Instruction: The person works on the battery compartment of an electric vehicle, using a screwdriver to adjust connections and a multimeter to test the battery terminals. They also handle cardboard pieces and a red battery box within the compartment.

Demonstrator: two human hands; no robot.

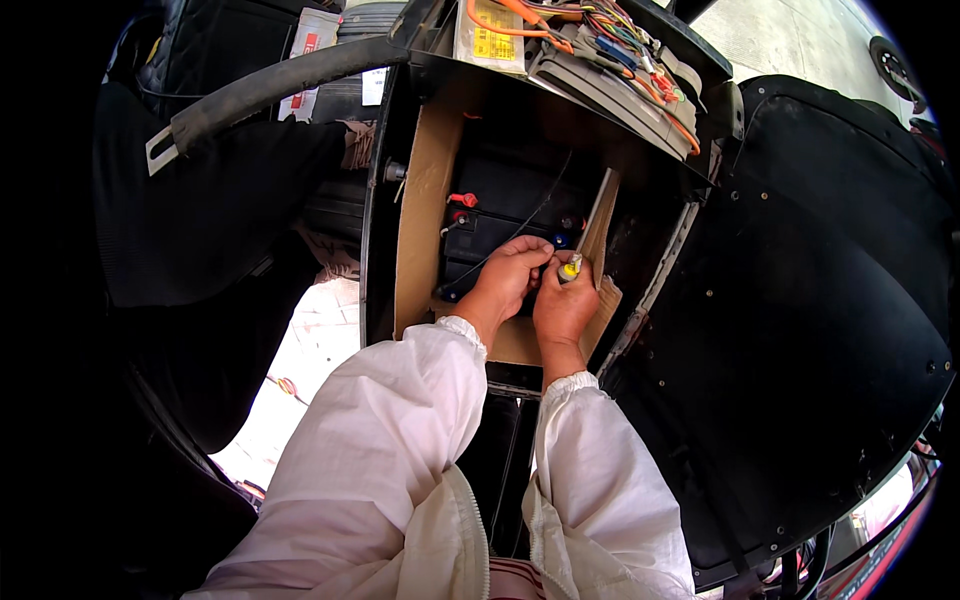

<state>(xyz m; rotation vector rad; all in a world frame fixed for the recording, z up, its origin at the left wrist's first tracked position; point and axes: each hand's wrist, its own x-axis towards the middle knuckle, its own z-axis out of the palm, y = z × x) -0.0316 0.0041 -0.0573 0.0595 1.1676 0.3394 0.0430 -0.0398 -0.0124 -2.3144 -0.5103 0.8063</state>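
Both hands reach into an open black metal box lined with cardboard. Inside sit black batteries, with a red terminal cover toward their left. My left hand is closed, thumb and fingertips pinched beside a small blue part; what they pinch is too small to make out. My right hand is wrapped round a small tool with a yellow-and-silver end showing above the fist. Its working end is hidden, so its exact kind is unclear. The two hands nearly touch.
Above the box lie a bundle of coloured wires and a grey finned unit. A hinged black padded bar extends left. A large black panel stands at the right. A person's dark-clothed leg is at the left.
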